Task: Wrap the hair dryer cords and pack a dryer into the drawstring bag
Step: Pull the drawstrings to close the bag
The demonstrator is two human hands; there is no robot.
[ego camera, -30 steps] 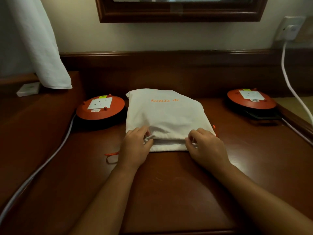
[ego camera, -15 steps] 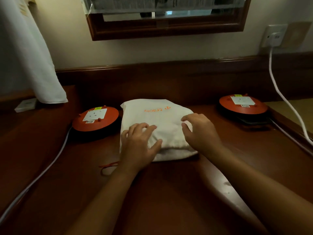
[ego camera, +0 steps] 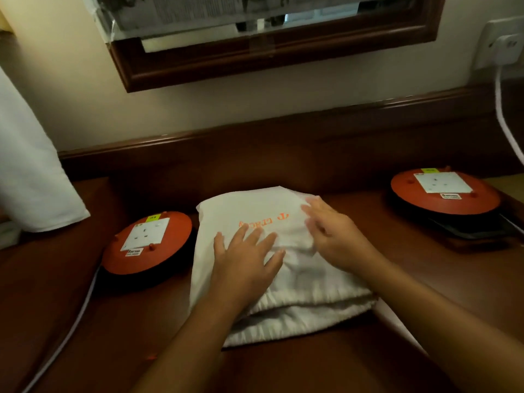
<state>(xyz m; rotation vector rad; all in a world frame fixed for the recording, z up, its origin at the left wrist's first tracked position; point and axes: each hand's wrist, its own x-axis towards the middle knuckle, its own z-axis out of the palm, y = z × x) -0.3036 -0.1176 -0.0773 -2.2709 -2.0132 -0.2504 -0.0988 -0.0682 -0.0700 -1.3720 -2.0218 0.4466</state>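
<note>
On the desk [ego camera: 283, 370] right before me lies the bag [ego camera: 306, 282], white and bulging, with orange lettering on top and its gathered hem toward me. It sits between 2 orange reels: the left reel [ego camera: 147, 242] is just beside its left edge, and the right reel [ego camera: 443, 191] is well apart. My left hand [ego camera: 243, 262] lies palm down on the bag's middle, fingers straight and spread wide, holding nothing. My right hand [ego camera: 337, 239] rests on the bag's far right part by the lettering, fingers loosely extended and a little blurred, gripping nothing. What is inside the bag I cannot tell, as the cloth hides it. A white cable [ego camera: 76, 316] runs from the left reel toward me along the desk. Another white lead [ego camera: 500, 109] hangs from a plug [ego camera: 504, 46] in the wall at far right. A white cloth [ego camera: 31, 177] hangs at left, and a dark wooden frame [ego camera: 269, 61] is on the wall above.
</note>
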